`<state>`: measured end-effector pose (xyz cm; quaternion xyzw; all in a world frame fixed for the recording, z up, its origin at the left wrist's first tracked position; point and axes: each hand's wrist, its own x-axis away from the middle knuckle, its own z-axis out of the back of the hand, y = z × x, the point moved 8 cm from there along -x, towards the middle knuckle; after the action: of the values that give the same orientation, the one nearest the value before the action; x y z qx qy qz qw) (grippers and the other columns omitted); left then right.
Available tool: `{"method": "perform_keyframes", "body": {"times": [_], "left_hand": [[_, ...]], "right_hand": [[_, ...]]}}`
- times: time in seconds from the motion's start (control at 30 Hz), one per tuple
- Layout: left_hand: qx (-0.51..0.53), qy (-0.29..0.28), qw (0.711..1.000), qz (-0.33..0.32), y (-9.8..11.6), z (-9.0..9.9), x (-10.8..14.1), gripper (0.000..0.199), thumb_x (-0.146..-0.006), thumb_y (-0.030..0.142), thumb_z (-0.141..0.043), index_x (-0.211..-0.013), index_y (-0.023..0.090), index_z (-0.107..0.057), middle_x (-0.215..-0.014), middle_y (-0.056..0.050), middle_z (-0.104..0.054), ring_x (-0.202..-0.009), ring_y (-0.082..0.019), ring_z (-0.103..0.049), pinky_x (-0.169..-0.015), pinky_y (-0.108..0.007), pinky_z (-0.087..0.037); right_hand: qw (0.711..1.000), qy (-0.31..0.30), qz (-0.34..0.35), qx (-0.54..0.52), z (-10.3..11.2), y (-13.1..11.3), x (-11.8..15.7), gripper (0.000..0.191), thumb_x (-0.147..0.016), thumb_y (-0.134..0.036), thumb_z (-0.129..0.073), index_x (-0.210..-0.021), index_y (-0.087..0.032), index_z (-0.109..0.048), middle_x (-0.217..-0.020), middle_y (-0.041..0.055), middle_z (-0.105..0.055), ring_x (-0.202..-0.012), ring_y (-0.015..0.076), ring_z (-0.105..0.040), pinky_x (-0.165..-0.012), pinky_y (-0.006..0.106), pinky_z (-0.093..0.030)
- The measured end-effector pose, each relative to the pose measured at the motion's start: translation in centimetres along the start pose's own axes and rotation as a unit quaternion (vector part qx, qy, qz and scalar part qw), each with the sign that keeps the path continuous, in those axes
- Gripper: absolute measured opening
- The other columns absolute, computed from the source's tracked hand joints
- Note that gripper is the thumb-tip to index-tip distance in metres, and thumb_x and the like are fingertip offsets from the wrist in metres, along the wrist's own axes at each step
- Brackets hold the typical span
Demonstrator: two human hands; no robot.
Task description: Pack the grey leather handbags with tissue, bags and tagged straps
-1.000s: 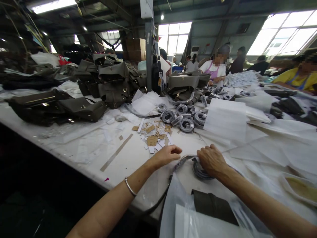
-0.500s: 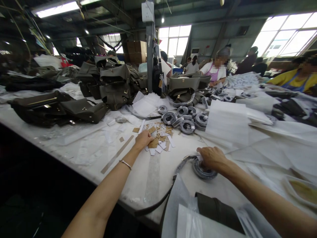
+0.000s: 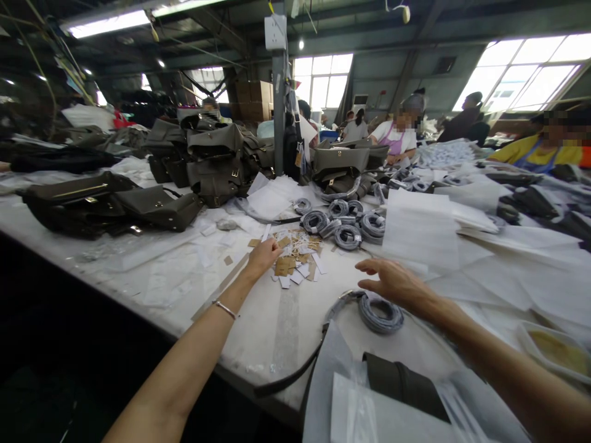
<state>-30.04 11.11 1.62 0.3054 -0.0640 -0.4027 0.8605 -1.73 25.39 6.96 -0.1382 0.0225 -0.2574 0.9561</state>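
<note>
Left hand: the hand (image 3: 264,258) reaches forward over the surface (image 3: 252,323), fingers curled down at the near left edge of the tag pile (image 3: 285,266). Its grip looks bent inward; whether a tag is pinched in it, I cannot tell.
Tag pile: brown and white tags with pale strings, loosely overlapping, just short of the wrapped coils (image 3: 373,237).
Right hand: the hand (image 3: 392,280) is in the air just above the wrapped strap coil (image 3: 381,327), its grip released, thumb and fingers spread.
Strap coil: lying flat on the surface, with a dark strap end (image 3: 290,383) curving from it toward the near edge.
Near side: clear plastic wrapping and a pale sheet beside a dark piece (image 3: 401,384).
Bags: dark buckled bags (image 3: 215,178) stacked at the far left, beside the post.
Sheets: white sheets (image 3: 420,227) layered to the right of the coils.
Step in hand: judged by posture, a reach at the tags.
Move demand: lifting one tag would call for a fingertip pinch, with care for tangled strings.
</note>
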Motion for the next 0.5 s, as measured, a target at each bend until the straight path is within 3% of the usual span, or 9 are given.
{"method": "perform_keyframes", "body": {"times": [0.17,0.27,0.4,0.5], "left_hand": [[-0.032,0.007,0.997,-0.069,3.3,-1.5,-0.1,0.003,-0.082,0.021,-0.063,-0.083,0.019,-0.065,-0.101,-0.009,-0.063,-0.106,-0.024,-0.055,-0.093,-0.033,-0.038],[-0.036,-0.003,0.996,-0.077,4.0,-3.0,-1.1,0.005,-0.081,0.02,-0.067,-0.086,0.018,-0.067,-0.107,-0.011,-0.063,-0.115,-0.027,-0.052,-0.1,-0.036,-0.037],[-0.018,-0.023,0.998,-0.054,3.1,-4.5,-2.6,0.018,-0.088,0.028,-0.064,-0.102,0.017,-0.066,-0.115,-0.009,-0.061,-0.113,-0.025,-0.056,-0.098,-0.044,-0.045],[0.03,-0.037,0.998,-0.037,2.2,-4.3,-3.4,0.032,-0.093,0.037,-0.059,-0.117,0.016,-0.059,-0.12,-0.009,-0.06,-0.103,-0.021,-0.06,-0.089,-0.044,-0.052]], "right_hand": [[0.999,-0.032,0.039,0.013,-1.9,-1.9,0.6,0.038,-0.081,-0.029,-0.064,-0.118,-0.02,-0.067,-0.114,0.0092,-0.071,-0.101,0.0261,-0.066,-0.089,0.036,-0.048],[0.997,-0.052,0.045,0.022,-2.7,-2.0,1.2,0.036,-0.081,-0.028,-0.063,-0.117,-0.021,-0.068,-0.114,0.0082,-0.071,-0.1,0.0255,-0.066,-0.087,0.035,-0.048],[0.995,-0.074,0.049,0.038,-3.0,-1.8,1.6,0.032,-0.08,-0.024,-0.06,-0.111,-0.02,-0.07,-0.107,0.0082,-0.072,-0.098,0.0254,-0.066,-0.087,0.035,-0.048],[0.995,-0.08,0.049,0.037,-3.0,-1.6,1.7,0.033,-0.081,-0.024,-0.059,-0.111,-0.019,-0.07,-0.108,0.0092,-0.072,-0.1,0.0264,-0.066,-0.089,0.036,-0.047]]}}
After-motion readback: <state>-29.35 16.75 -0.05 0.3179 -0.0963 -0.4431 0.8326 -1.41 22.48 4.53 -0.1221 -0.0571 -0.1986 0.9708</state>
